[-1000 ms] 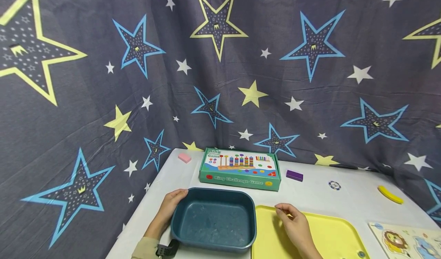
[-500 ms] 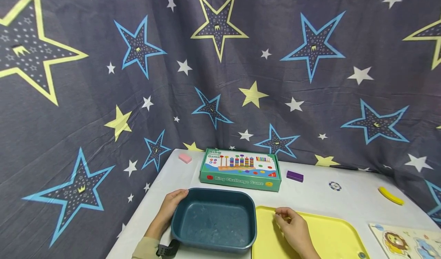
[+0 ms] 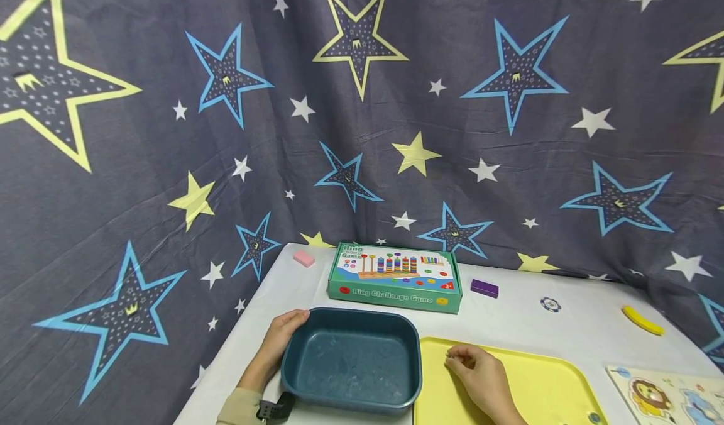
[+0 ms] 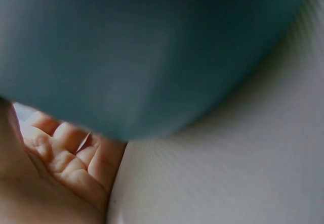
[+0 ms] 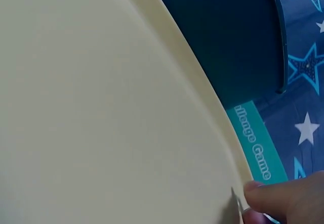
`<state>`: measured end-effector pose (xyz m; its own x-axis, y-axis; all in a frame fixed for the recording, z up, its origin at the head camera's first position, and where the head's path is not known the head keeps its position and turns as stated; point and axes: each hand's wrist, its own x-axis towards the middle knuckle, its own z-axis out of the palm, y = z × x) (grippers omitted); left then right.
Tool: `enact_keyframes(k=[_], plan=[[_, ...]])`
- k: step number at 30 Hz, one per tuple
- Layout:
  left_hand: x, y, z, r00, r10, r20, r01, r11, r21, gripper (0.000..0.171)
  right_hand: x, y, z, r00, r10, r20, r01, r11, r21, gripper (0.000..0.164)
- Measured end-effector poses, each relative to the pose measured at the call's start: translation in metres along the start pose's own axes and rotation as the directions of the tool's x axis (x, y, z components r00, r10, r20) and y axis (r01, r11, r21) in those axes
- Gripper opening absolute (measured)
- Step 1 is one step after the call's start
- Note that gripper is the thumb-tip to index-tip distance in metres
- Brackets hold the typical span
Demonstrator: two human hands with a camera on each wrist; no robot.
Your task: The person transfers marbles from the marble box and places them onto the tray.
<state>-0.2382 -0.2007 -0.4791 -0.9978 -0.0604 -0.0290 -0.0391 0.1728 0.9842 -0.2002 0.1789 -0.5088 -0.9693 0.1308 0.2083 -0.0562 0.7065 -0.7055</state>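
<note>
A dark teal plastic basin (image 3: 351, 359) stands in the middle of the table in the head view. My left hand (image 3: 279, 338) holds its left rim near the far corner; in the left wrist view the fingers (image 4: 66, 148) show beside the basin's blurred wall. My right hand (image 3: 481, 375) is over the left part of a yellow tray (image 3: 537, 381). Between its thumb and fingers it pinches a small, thin, metallic-looking piece (image 5: 237, 201), seen near the tray's edge in the right wrist view. Its exact kind is too small to tell.
Behind the basin lies a green Ring Challenge Game box (image 3: 396, 296). Around it are a pink block (image 3: 303, 259), a purple block (image 3: 484, 288), a poker chip (image 3: 550, 305) and a yellow curved piece (image 3: 642, 320). An animal picture board (image 3: 667, 393) lies right; a small round item (image 3: 594, 417) sits on the tray.
My right hand has shifted slightly left and nearer over the yellow tray, still pinching the small piece. The left hand and the basin have stayed put.
</note>
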Motion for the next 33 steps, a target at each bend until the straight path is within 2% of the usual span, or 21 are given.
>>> enact_keyframes(k=[7,14,19,22,26,29,33], plan=[[0.016,-0.028,-0.001,1.000,-0.001,-0.016,0.001,1.000,-0.006,0.042,0.000,0.001,-0.001,0.998,0.021,0.057,-0.020,1.000,-0.020,0.011],[0.015,-0.030,-0.002,1.000,0.001,-0.016,-0.001,1.000,0.003,0.040,-0.002,0.002,0.001,0.997,0.028,0.068,-0.025,0.999,-0.036,0.014],[0.018,-0.029,-0.001,1.000,0.023,-0.008,-0.023,1.000,-0.020,0.040,0.001,-0.001,0.001,0.999,0.035,0.023,-0.034,0.999,-0.007,0.012],[0.019,-0.029,0.000,1.000,0.012,-0.009,-0.012,1.000,-0.018,0.040,0.001,-0.003,0.000,0.998,0.070,0.004,-0.070,0.997,0.025,0.009],[0.019,-0.031,0.000,1.000,-0.008,-0.014,0.008,1.000,-0.013,0.040,0.001,-0.004,0.000,0.997,0.074,-0.030,-0.072,0.995,0.062,0.007],[0.018,-0.031,0.000,1.000,-0.001,-0.017,0.001,1.000,-0.016,0.040,0.000,-0.004,0.000,0.993,0.033,-0.110,-0.023,0.995,0.094,0.005],[0.019,-0.031,-0.001,1.000,0.009,-0.022,-0.010,1.000,-0.013,0.041,0.000,-0.005,-0.002,0.974,0.013,-0.225,0.023,0.987,0.159,0.004]])
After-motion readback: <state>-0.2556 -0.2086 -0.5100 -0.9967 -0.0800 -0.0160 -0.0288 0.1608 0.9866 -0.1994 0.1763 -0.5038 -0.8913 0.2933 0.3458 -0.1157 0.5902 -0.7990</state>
